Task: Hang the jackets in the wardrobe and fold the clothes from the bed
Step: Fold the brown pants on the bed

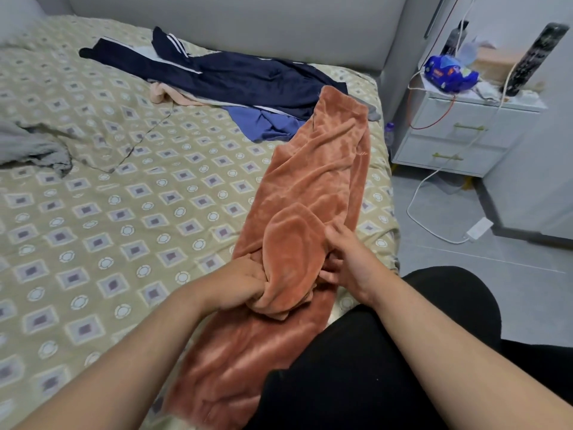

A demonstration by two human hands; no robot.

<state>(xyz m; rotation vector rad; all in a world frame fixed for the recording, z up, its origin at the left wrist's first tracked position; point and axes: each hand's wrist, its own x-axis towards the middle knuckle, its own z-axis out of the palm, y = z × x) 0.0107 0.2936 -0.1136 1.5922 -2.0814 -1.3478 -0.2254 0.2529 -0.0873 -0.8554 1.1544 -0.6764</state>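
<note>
Fleece in the left hand: the left hand (245, 287) has its fingers curled round a bunched fold of the rust-orange fleece garment (316, 181) and is clamped on the cloth.
Right hand: the right hand (348, 262) lies against the same fold from the other side, thumb on top, fingers spread and fairly straight. It touches the fabric without closing on it.
Garment's place: it lies lengthwise along the right edge of the bed (124, 212), near end by the person's lap, far end reaching the other clothes. Whether it is trousers or a top I cannot tell.
Handling: likely soft, thick and limp, light for its bulk. The plush pile should grip rather than slip, but it will sag and hold no crease. Better taken at two corners of a hem than by a mid-length bunch.
Still on the bed: a navy track jacket (232, 76) with white stripes, a blue garment (269, 122) partly under it, a peach cloth (164, 93), and a grey cloth (31, 147) well apart at the left.
Beyond the bed: a white nightstand (465, 128) with a blue packet (449, 72) on top.
</note>
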